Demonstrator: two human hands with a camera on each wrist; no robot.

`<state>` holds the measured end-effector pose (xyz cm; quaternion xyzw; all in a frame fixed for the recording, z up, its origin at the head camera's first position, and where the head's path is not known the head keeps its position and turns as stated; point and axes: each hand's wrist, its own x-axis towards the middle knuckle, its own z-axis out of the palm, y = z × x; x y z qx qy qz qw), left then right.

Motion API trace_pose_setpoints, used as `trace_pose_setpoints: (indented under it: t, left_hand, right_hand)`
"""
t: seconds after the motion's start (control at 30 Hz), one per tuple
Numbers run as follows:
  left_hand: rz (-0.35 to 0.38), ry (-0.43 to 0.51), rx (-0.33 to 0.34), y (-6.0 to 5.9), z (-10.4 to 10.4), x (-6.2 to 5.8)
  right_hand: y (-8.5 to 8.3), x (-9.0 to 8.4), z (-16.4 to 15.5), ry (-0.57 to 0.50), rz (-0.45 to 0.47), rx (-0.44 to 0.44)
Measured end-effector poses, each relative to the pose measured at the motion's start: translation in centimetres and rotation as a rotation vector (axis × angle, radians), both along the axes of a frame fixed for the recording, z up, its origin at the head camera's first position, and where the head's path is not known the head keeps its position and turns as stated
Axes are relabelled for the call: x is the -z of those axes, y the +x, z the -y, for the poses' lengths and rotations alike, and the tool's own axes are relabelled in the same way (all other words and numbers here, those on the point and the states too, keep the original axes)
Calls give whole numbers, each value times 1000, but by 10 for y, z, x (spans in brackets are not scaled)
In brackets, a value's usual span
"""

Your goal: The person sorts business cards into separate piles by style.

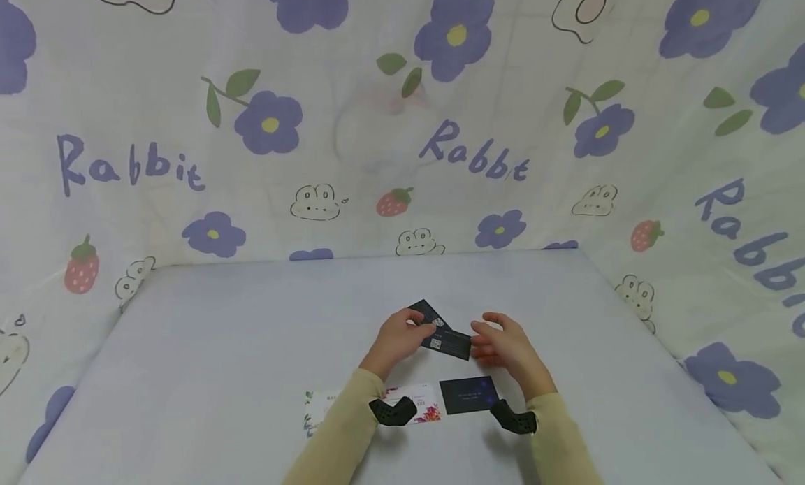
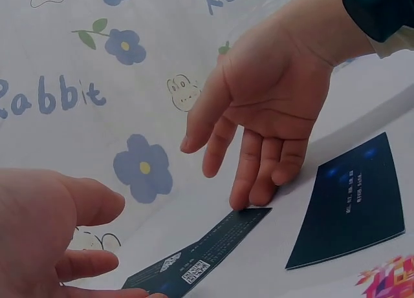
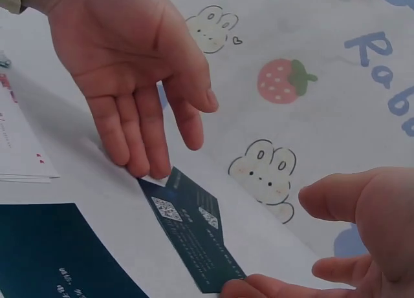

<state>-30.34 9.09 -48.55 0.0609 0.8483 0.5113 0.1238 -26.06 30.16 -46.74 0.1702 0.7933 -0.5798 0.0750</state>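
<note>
Two overlapping dark cards (image 1: 454, 344), printed with small text and QR codes, are fanned slightly apart between the two hands. At their left end is my left hand (image 1: 397, 339); its fingertips touch the cards, and the right wrist view shows its thumb raised away from them. My right hand (image 1: 511, 351) is at the opposite end, palm turned inward, fingertips at the card edge and thumb lifted off. Nearer to me, a dark blue card (image 1: 468, 395) with small text lies flat on the table.
White cards with red flowers (image 1: 424, 404) lie left of the dark blue card, and white cards with green leaves (image 1: 311, 415) further left, partly covered by my left sleeve. The white table (image 1: 220, 345) meets a printed curtain (image 1: 352, 142) behind and at the sides.
</note>
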Motion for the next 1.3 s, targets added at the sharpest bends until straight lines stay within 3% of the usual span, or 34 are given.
trace_pose_setpoints:
  t: [0.3,0.57,0.83,0.97,1.17,1.3]
  left_hand:
    - [82,57,10,4,4,1]
    - [111,94,11,5,6,6]
    - [145,110,-3,4,6,4]
    - [140,112,-2,5,7,1]
    - [74,83,-16,6,6,2]
    - [53,127,-35,5,6,5]
  right_hand:
    - [-1,2,4,-95,11,32]
    - [-3,3,9,-79,14,62]
    - [-6,9,16,-42,-86,88]
    - [-6,11,16,-43,-106,89]
    - [-5,10,13,-53,-98,79]
    - [-4,8,11,-74,-105,61]
